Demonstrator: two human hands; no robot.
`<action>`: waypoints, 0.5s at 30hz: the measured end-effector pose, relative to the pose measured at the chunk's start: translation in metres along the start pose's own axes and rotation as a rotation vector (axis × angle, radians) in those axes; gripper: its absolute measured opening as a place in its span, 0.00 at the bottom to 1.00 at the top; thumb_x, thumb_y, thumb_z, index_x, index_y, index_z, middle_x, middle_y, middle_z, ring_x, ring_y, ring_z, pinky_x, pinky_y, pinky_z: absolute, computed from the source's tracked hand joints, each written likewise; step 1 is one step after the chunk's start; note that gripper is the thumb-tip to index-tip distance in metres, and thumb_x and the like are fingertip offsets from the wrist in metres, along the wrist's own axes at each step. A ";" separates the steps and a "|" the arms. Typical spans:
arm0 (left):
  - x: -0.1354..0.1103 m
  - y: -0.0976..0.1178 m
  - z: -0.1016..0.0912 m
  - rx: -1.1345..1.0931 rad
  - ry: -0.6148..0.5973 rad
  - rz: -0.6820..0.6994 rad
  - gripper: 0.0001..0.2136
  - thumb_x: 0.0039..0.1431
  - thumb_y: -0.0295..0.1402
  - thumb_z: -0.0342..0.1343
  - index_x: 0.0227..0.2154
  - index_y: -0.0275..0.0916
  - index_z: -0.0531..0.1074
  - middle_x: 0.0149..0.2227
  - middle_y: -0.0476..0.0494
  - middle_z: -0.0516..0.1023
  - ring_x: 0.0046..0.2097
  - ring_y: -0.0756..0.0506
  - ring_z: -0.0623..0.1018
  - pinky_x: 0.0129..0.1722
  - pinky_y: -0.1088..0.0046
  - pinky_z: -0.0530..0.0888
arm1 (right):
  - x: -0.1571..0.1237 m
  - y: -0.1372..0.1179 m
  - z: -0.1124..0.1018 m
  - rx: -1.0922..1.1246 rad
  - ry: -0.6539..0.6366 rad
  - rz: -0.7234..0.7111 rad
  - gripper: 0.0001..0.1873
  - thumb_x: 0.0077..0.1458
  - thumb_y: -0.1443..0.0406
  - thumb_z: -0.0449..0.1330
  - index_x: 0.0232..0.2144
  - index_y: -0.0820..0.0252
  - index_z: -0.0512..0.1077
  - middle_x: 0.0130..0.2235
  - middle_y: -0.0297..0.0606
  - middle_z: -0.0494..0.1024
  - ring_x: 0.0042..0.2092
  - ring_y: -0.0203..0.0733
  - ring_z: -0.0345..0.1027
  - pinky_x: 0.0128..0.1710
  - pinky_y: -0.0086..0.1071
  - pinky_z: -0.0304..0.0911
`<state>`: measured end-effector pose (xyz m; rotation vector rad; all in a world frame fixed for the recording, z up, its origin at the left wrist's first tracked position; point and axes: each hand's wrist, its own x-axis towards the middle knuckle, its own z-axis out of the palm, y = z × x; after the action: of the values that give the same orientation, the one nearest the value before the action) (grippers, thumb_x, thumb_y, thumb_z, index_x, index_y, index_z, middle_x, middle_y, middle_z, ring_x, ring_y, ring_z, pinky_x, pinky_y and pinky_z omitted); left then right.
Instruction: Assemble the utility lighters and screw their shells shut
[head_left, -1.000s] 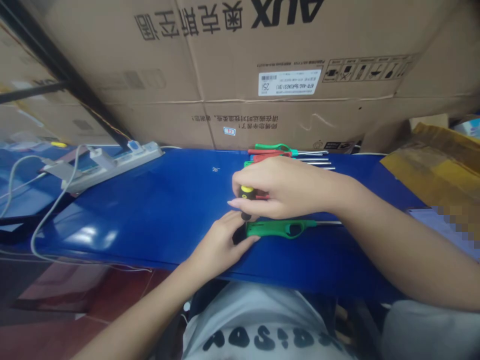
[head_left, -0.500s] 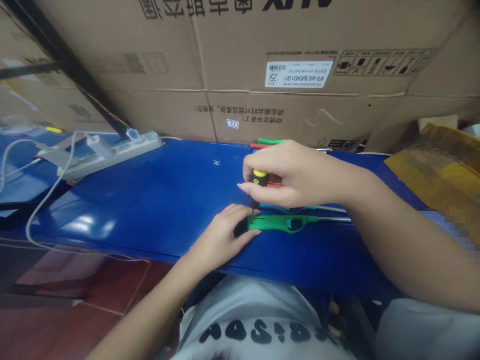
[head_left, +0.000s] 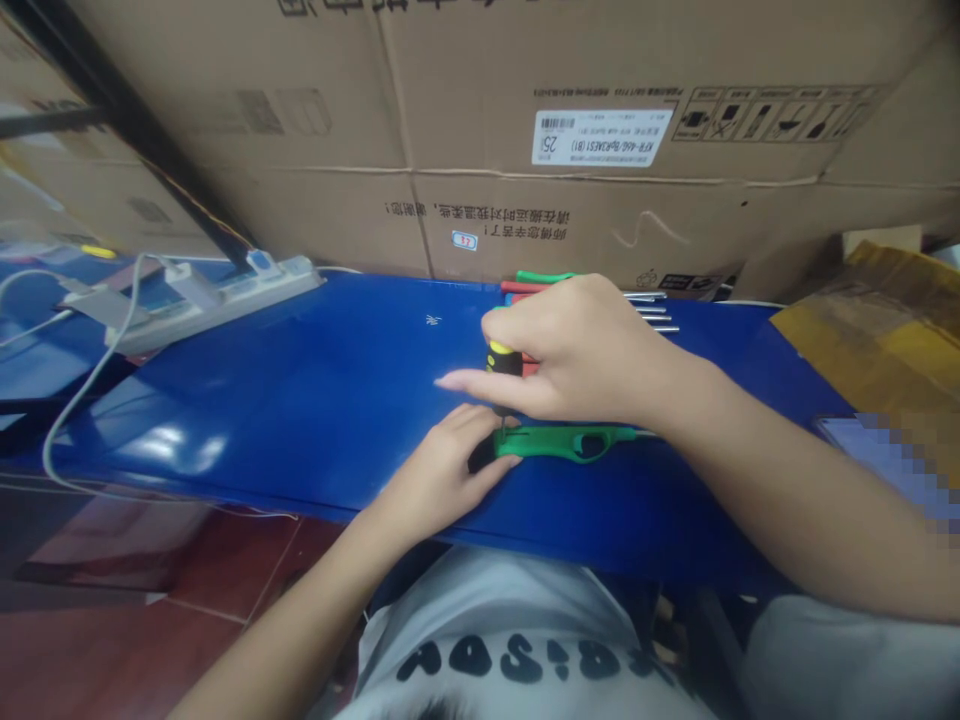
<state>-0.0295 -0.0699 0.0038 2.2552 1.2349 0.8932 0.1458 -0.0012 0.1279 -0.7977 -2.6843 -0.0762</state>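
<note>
My right hand grips a screwdriver with a yellow and black handle, upright above the table. Its thin shaft comes down to the left end of a green plastic long-nosed lighter, and the tip is hidden by my fingers. My left hand rests on that same end, holding the lighter flat on the blue table. My right wrist hides most of the lighter's metal nozzle. Behind my right hand lies a row of red and green lighters with metal nozzles pointing right.
A white power strip with plugs and cables lies at the table's back left. Large cardboard boxes stand along the back. A yellow package sits at the right. The table's front edge runs just beyond my white shirt.
The screwdriver has come down from above the lighter to its left end, and my right hand has shifted slightly. The head view has tilted downward a little.
</note>
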 end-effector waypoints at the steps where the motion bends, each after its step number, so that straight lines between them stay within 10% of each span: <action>1: 0.000 0.000 0.000 -0.002 -0.005 0.001 0.10 0.64 0.33 0.62 0.48 0.40 0.74 0.51 0.40 0.81 0.54 0.39 0.78 0.55 0.58 0.75 | -0.001 -0.001 -0.002 0.015 -0.033 -0.003 0.22 0.66 0.51 0.50 0.29 0.59 0.71 0.26 0.37 0.71 0.29 0.40 0.61 0.31 0.34 0.46; 5: 0.001 0.001 -0.001 0.003 -0.007 0.014 0.11 0.65 0.33 0.61 0.48 0.40 0.74 0.51 0.40 0.80 0.53 0.39 0.78 0.53 0.58 0.76 | -0.004 -0.001 -0.011 0.027 -0.164 -0.027 0.09 0.62 0.65 0.51 0.37 0.60 0.71 0.37 0.42 0.77 0.33 0.41 0.64 0.31 0.33 0.48; 15: -0.002 -0.002 0.002 0.030 0.029 0.010 0.10 0.65 0.35 0.61 0.47 0.40 0.75 0.47 0.41 0.82 0.48 0.38 0.81 0.48 0.60 0.77 | -0.005 -0.001 -0.004 0.053 -0.117 -0.141 0.17 0.65 0.58 0.51 0.48 0.63 0.70 0.37 0.42 0.79 0.35 0.43 0.68 0.31 0.33 0.51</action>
<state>-0.0306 -0.0709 0.0004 2.2812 1.2583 0.9196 0.1500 -0.0055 0.1304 -0.6136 -2.8375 0.0077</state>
